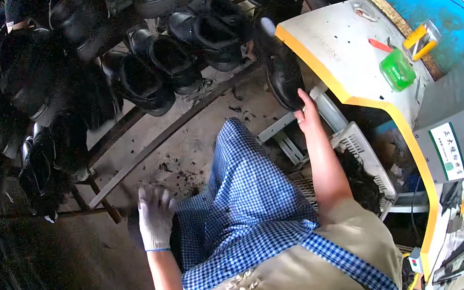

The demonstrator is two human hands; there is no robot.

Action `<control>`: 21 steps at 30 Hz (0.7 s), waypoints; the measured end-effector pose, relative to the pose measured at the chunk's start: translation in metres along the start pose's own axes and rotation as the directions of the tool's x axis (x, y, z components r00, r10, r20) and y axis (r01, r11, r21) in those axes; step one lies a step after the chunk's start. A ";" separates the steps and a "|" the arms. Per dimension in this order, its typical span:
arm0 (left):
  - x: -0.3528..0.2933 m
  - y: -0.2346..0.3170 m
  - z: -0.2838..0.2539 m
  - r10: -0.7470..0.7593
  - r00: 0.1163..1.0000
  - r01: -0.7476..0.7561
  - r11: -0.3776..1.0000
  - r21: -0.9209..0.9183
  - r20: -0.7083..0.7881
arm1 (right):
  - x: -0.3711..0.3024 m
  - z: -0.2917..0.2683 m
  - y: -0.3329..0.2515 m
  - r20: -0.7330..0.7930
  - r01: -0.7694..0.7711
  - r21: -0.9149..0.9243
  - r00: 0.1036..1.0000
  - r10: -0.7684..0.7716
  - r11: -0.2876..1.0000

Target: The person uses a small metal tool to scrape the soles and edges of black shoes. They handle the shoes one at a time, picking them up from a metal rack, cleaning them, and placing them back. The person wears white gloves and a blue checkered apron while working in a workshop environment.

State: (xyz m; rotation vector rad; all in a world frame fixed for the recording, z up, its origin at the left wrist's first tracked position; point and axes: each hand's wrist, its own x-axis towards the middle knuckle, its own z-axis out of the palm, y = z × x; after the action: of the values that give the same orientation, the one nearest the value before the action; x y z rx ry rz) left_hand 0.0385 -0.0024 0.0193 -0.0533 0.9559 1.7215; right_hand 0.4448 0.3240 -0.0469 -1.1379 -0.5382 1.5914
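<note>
My right hand (304,112) is bare and grips one end of a black shoe (281,71). That shoe points away from me, beside the edge of the white worktable. Part of my grip is hidden behind it. My left hand (156,215) wears a white knitted glove with a blue cuff. It rests by my left knee with the fingers stretched out and holds nothing. A blue and white checked apron (255,172) covers my lap. In front of me, several black shoes (137,81) stand in a row on a metal rack.
A dark metal rack bar (162,135) crosses ahead. The worktable (342,32) has a yellow edge and bears a green container (397,70) and a yellow tape roll (421,40). A grey machine (455,143) stands at the right. A white plastic crate (366,149) sits below the table.
</note>
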 end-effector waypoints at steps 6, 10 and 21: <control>0.059 -0.002 0.007 0.058 0.990 -0.057 0.998 -0.013 0.130 | 0.035 0.017 0.003 0.008 -0.039 0.089 0.999 0.038 0.995; 0.061 -0.011 0.016 -0.007 0.990 0.006 1.000 0.006 0.140 | 0.064 0.054 -0.018 -0.146 0.111 -0.050 0.982 -0.118 0.993; 0.025 -0.030 0.002 -0.039 0.991 0.040 0.999 0.005 -0.127 | 0.141 0.126 -0.011 -0.132 0.229 0.104 0.968 -0.215 0.968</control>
State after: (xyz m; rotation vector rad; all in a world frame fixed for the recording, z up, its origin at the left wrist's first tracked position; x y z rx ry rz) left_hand 0.0540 0.0202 -0.0087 -0.1779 1.0479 1.6934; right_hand 0.3420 0.4830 -0.0382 -1.0381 -0.4680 1.3352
